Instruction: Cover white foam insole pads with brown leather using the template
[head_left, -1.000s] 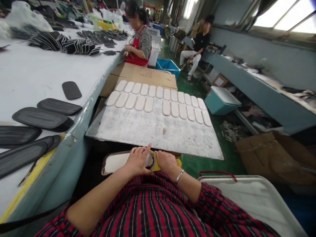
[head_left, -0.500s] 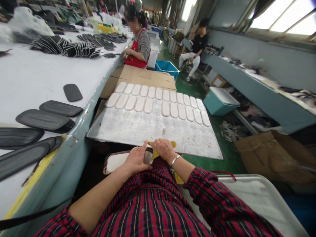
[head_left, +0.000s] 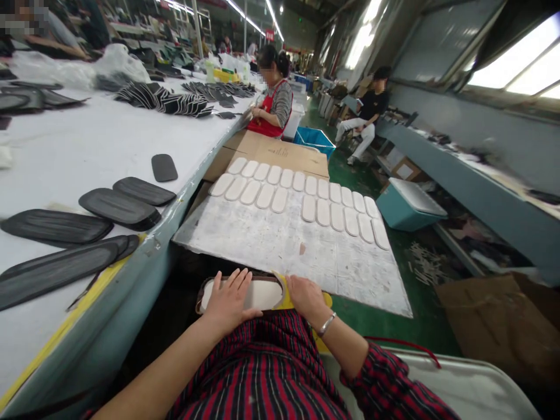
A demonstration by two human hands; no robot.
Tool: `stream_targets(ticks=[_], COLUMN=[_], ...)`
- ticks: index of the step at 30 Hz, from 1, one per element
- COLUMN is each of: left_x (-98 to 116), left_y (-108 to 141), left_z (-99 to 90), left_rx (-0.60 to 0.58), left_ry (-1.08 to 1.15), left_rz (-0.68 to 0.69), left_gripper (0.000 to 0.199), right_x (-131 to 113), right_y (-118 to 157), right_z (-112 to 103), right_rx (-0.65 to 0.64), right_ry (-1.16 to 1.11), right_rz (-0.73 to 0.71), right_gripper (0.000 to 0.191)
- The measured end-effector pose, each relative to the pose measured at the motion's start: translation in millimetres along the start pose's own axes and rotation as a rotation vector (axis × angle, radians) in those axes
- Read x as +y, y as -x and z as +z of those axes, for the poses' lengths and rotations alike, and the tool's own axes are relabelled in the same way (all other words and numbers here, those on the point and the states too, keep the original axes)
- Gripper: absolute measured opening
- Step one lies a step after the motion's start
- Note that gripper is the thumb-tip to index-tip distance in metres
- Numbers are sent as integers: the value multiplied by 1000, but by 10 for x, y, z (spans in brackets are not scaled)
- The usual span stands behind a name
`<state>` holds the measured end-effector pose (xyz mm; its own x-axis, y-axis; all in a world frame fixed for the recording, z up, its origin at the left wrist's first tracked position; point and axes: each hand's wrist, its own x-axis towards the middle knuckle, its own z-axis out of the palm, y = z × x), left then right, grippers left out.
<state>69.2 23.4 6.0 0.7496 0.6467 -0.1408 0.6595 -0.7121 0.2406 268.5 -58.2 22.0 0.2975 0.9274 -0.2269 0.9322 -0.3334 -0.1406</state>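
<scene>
On my lap lies an oval white-faced piece point(head_left: 268, 295) with a dark brown rim. My left hand point(head_left: 228, 298) rests flat across its left part, fingers spread and thumb out. Against the piece's right end sits a flat yellow tool point(head_left: 285, 298), and my right hand point(head_left: 308, 298) is closed around it; its rounded tip sticks out on the far side. The right palm hides the tool's middle. Just beyond both hands is a whitish board point(head_left: 258, 230) bearing two rows of pale oval pieces point(head_left: 249, 191).
To the left, a white table point(head_left: 122, 137) carries dark oval pads point(head_left: 120, 207) near its edge. A person in a red apron point(head_left: 273, 111) works farther along; another person point(head_left: 365, 116) sits by the wall. A teal bin point(head_left: 409, 204) and cardboard box point(head_left: 490, 315) stand right.
The camera view has shifted, so everything sits further right and lower. My left hand has moved left along the white-faced piece and flattened, exposing more of it. The right hand still grips the yellow tool.
</scene>
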Motion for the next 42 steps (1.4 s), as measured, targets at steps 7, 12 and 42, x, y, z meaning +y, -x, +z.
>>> stream_targets(ticks=[7,12,42], left_x=[169,390,443], left_y=[-129,-303,-188], left_z=[-70,34,137], left_rx=[-62,-55,128], left_ry=[50,95,114], left_rz=[158,193,203], left_gripper=[79,89,71], right_x=[153,436,-189], right_y=[-60,-140,-654], right_z=[-86,-122,-50], right_rx=[-29,9,-216], right_ry=[-113,-306,-1761], right_rz=[-12,49,-334], right_gripper=[46,50,47])
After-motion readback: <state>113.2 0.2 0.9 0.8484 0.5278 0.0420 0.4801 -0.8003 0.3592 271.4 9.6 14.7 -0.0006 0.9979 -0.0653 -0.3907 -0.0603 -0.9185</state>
